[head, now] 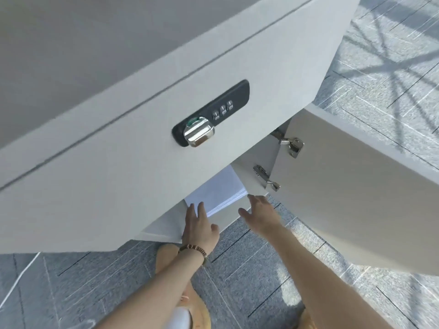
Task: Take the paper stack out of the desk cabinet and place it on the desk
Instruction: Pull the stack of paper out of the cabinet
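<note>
A white paper stack (219, 193) lies inside the desk cabinet (166, 224), on its floor, partly hidden under the upper drawer front. My left hand (200, 225), with a beaded bracelet on the wrist, reaches in with fingers spread; its fingertips touch the stack's near left corner. My right hand (260, 214) is spread open beside the stack's right front corner, at the cabinet's edge. Neither hand grips the paper. The grey desk top (83, 43) fills the upper left.
The cabinet door (344, 191) stands swung open to the right, with two metal hinges (291, 144). A drawer front above carries a black combination lock with a chrome handle (209, 117). Grey carpet tiles (237, 276) cover the floor; my feet show below.
</note>
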